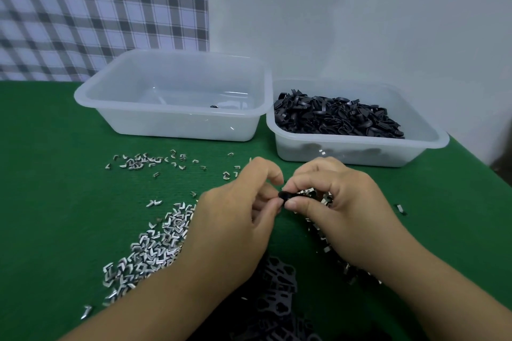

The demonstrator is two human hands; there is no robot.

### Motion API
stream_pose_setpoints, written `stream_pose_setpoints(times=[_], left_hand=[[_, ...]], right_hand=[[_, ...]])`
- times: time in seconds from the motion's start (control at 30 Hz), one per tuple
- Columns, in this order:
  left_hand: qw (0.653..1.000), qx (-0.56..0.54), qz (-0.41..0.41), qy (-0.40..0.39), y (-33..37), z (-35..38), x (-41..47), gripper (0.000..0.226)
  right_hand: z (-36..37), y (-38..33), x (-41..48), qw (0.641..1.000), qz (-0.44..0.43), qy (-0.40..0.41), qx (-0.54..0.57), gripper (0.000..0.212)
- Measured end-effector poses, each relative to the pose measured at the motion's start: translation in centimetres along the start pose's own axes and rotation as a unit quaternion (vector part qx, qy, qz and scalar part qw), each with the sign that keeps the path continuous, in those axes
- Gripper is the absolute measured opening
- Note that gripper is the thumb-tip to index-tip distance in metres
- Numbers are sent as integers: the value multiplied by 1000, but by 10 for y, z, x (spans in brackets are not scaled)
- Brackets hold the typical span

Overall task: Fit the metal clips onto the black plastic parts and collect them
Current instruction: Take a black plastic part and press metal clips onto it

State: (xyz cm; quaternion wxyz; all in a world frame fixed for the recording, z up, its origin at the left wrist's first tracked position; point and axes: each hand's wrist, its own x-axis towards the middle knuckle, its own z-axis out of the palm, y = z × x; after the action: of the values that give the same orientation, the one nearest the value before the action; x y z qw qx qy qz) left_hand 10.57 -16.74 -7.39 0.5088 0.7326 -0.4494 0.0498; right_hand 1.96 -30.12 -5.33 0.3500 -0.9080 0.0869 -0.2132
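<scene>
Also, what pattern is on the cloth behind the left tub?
The cloth is a grey, black and white check, shown best in the head view.

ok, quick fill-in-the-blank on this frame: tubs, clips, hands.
1. The tub heaped with black plastic parts is the one on the ____.
2. The metal clips lie loose on the ____ table cover.
3. The left hand and right hand together pinch one small part, coloured ____.
Missing words: right; green; black.
</scene>
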Motion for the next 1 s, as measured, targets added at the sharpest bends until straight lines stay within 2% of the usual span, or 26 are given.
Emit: stream_pose_setpoints(times=[0.1, 0.2, 0.23, 0.3, 0.37, 0.43, 0.5, 0.57, 0.67, 0.87, 0.93, 1.0], left_hand=[[999, -35, -19, 9, -4, 1, 1, 38], [990, -100, -79, 59, -7, 0, 4, 40], [982, -132, -107, 86, -8, -1, 6, 38], [955, -204, -162, 141, -12, -3, 11, 34], [929, -254, -200, 180, -16, -5, 15, 28], [913, -282, -216, 199, -18, -6, 17, 25], [911, -287, -219, 199, -18, -6, 17, 24], [915, -281, -218, 193, -18, -5, 16, 23], [917, -276, -216, 191, -19, -4, 16, 24], [920, -273, -215, 183, -17, -5, 15, 24], [919, -276, -215, 179, -17, -5, 15, 24], [920, -279, -214, 170, -17, -5, 15, 24]], right_hand=[[5, -3, 0, 998, -32, 43, -31, 11], [2, -7, 2, 993, -42, 100, -47, 31], [-2, -7, 2, 991, -41, 117, -45, 38], [-6, -8, 3, 989, -44, 128, -52, 36], [-4, -10, 3, 992, -48, 80, -81, 24], [4, -12, 3, 993, -51, -12, -102, 15], [11, -13, 4, 989, -47, -76, -116, 11], [16, -13, 5, 986, -35, -101, -130, 13], [22, -12, 7, 983, -20, -116, -142, 18], [26, -16, 8, 977, -43, -125, -170, 5], [24, -15, 6, 980, -41, -119, -153, 5], [19, -13, 3, 993, -2, -77, -92, 9]])
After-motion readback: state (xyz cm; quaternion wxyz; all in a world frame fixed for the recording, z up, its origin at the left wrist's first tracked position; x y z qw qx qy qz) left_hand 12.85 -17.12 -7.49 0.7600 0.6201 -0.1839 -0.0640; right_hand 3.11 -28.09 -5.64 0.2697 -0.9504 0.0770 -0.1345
